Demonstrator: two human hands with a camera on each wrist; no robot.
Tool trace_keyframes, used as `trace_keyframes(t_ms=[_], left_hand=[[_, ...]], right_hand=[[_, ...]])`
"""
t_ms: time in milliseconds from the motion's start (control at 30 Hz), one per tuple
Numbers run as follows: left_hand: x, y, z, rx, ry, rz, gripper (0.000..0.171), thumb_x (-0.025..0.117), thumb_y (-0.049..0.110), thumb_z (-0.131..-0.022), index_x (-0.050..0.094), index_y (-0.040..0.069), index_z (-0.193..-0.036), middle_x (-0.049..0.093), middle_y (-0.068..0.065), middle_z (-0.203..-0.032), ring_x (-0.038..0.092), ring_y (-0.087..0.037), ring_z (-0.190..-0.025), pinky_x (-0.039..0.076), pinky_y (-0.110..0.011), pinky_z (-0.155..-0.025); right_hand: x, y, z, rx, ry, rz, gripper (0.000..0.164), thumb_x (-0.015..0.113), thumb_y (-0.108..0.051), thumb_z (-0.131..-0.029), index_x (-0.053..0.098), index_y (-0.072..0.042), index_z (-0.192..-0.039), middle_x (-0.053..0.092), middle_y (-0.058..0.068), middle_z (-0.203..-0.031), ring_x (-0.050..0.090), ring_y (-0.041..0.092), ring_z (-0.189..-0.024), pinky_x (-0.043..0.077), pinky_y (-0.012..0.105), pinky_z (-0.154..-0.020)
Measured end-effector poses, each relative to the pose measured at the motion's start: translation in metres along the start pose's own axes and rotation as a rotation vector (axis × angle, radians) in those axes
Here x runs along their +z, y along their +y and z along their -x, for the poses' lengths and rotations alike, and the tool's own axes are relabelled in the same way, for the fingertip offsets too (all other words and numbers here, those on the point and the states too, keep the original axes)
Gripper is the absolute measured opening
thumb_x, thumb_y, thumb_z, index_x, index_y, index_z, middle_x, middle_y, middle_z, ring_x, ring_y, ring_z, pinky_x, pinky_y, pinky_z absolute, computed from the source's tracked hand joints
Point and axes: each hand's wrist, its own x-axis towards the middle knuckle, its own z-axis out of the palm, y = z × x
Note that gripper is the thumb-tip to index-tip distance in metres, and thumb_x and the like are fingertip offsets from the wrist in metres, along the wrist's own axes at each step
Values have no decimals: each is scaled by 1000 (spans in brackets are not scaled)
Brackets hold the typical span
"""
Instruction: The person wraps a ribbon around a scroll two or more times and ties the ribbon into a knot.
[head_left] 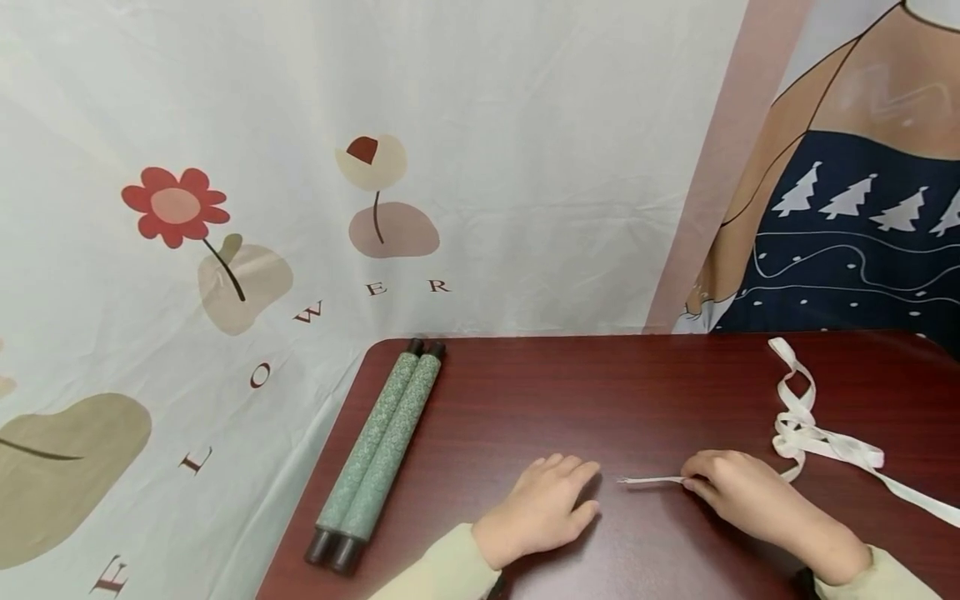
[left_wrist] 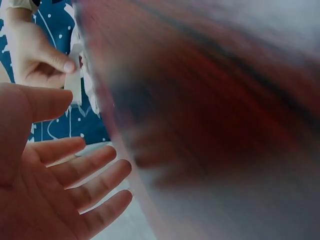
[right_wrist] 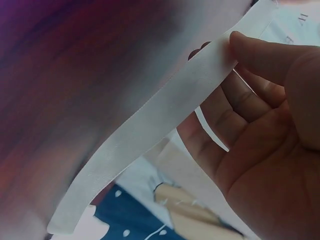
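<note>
A long white ribbon [head_left: 836, 446] lies in loose loops on the right of the table, and one end runs left to my right hand [head_left: 750, 496]. That hand pinches the band between thumb and fingers near its frayed tip, which sticks out to the left. In the right wrist view the flat ribbon [right_wrist: 145, 120] passes under the thumb and trails down to the lower left. My left hand [head_left: 542, 508] is just left of the frayed end, apart from it, fingers spread. The left wrist view shows its palm [left_wrist: 45, 195] holding nothing.
Two green patterned rolls [head_left: 382, 450] with black ends lie side by side along the left of the dark red table [head_left: 570, 383]. Behind the table hangs a pale printed cloth [head_left: 525, 167] with flowers, letters and a figure in navy.
</note>
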Motion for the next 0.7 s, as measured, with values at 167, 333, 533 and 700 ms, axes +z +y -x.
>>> trace_keyframes(t_ms=[167,333,533,700], left_hand=[[1,7,-8,-5,28,28,49,48,45,-95,48,17,-136,56,4,-127,48,-14,-114,43,-41,-96],[3,9,-14,12,130,19,31,54,41,-94,66,20,-113,66,11,-105,53,-4,-89,45,-27,-78],[4,6,-14,-3,166,23,15,59,31,-92,69,27,-81,65,18,-78,46,2,-65,39,-19,-61],[4,0,-10,-113,103,184,33,55,26,-94,48,23,-61,42,14,-53,37,0,-48,34,-18,-46]], right_hand=[[3,-16,-12,-12,-12,-41,7,71,-16,-81,67,-22,-80,60,-18,-78,55,1,-71,51,33,-59],[5,-29,-21,-1,-64,-118,4,68,-18,-85,67,-20,-81,62,-16,-76,54,-1,-68,50,30,-56],[9,-29,-20,2,-89,-132,13,68,-15,-84,62,-24,-78,55,-18,-69,47,-3,-58,45,26,-50],[11,-19,-14,-14,-64,-115,19,70,-13,-81,60,-27,-74,52,-19,-66,45,-2,-58,44,26,-50]])
